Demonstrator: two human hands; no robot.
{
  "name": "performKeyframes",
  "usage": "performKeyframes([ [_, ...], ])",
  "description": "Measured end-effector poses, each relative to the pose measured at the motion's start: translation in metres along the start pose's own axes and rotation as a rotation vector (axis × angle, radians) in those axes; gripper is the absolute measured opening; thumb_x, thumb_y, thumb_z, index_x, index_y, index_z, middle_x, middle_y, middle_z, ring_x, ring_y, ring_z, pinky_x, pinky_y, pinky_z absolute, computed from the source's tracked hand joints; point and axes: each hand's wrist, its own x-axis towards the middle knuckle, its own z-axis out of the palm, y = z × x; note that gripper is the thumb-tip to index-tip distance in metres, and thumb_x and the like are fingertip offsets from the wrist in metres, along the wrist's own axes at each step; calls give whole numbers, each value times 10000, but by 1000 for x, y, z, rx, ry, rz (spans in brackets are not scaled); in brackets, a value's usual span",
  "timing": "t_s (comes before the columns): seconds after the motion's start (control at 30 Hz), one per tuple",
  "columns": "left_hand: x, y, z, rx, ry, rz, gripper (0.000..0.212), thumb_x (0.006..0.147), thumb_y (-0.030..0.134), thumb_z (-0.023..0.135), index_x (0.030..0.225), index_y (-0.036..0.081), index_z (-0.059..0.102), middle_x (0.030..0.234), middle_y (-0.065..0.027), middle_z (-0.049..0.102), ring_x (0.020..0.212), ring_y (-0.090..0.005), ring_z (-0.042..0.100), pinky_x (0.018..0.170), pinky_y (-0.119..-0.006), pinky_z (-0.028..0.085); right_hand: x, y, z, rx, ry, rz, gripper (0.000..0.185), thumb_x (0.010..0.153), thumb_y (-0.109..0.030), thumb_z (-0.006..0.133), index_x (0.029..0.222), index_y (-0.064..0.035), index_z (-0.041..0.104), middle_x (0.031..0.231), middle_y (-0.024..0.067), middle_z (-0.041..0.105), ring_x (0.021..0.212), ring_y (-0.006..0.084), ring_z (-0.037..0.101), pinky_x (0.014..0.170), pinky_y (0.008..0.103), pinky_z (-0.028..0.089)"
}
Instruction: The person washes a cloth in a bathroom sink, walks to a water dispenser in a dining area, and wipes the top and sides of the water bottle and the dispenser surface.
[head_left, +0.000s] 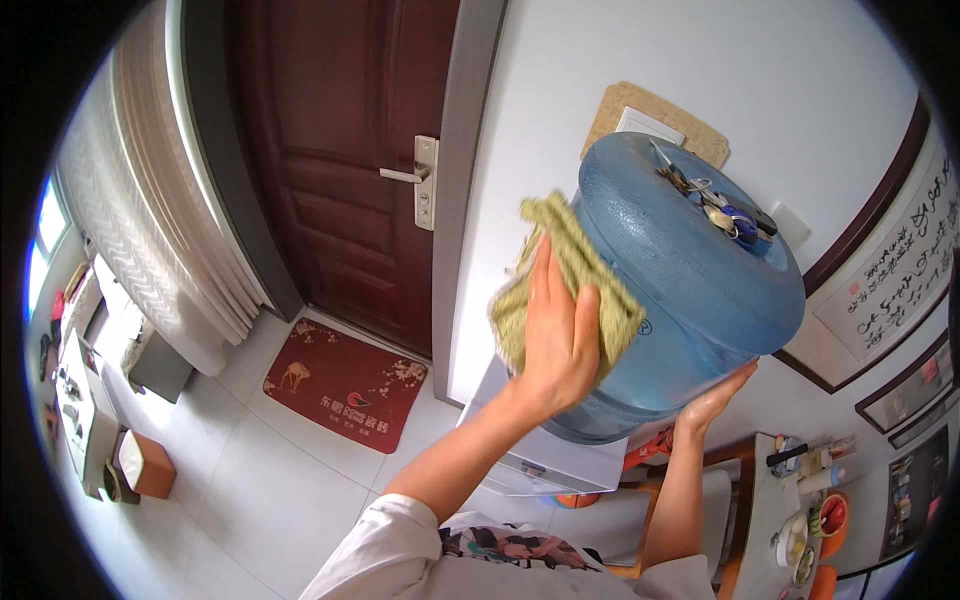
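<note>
A large blue plastic water bottle (675, 255) stands upside down on a white water dispenser (517, 469). My left hand (559, 330) presses a folded yellow-green cloth (559, 232) against the bottle's left side, its fingers flat over the fabric. On the bottle's right side rests my right hand (712, 401), palm against the plastic, its fingertips partly hidden behind it. A bunch of keys (724, 214) lies on the bottle's upturned base.
A dark red door (345, 172) with a lever handle is at the left, a red doormat (345, 382) before it. Behind the bottle is a wall switch (649, 124). At right are framed calligraphy (892, 277) and a table (765, 510) bearing dishes.
</note>
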Motion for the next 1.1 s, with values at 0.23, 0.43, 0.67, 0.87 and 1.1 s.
performKeyframes([
  [0.23, 82, -29, -5, -410, -281, -378, 535, 928, 380, 226, 1163, -55, 428, 1042, -220, 543, 983, -327, 506, 895, -374, 356, -3, -1, -2, -153, -31, -89, 652, 920, -472, 146, 1369, -2, 93, 1383, 183, 181, 1281, 287, 205, 1053, 409, 150],
  [0.43, 74, -33, 4, -397, -200, -334, 532, 919, 379, 216, 1169, -34, 440, 1064, -210, 541, 936, -317, 525, 875, -358, 373, -5, -15, 6, 27, 39, 39, 651, 916, -486, 160, 1365, -17, 120, 1374, 179, 197, 1272, 279, 220, 1048, 398, 184],
  [0.67, 16, 4, 8, -88, 46, -26, 550, 913, 276, 247, 1269, -143, 243, 1316, -325, 252, 1241, -441, 235, 1034, -448, 189, -6, -19, 9, 71, 50, 40, 656, 911, -501, 173, 1366, -32, 127, 1399, 145, 170, 1276, 274, 210, 1052, 388, 187],
  [0.87, -63, 23, 23, 196, -64, 272, 566, 803, 280, 498, 1235, -63, 367, 1309, -247, 303, 1237, -464, 212, 1006, -539, 183, -2, 27, -22, -220, -99, -376, 627, 923, -457, 245, 1375, -53, 83, 1395, 144, 182, 1267, 269, 239, 1046, 398, 213],
  [1.1, -62, 8, 18, 202, -100, 374, 588, 775, 381, 529, 1256, 64, 410, 1254, -155, 382, 1215, -443, 255, 1008, -527, 202, 4, 12, -13, 26, -47, -85, 631, 907, -444, 324, 1344, -27, 141, 1350, 158, 245, 1222, 273, 314, 1020, 417, 266],
])
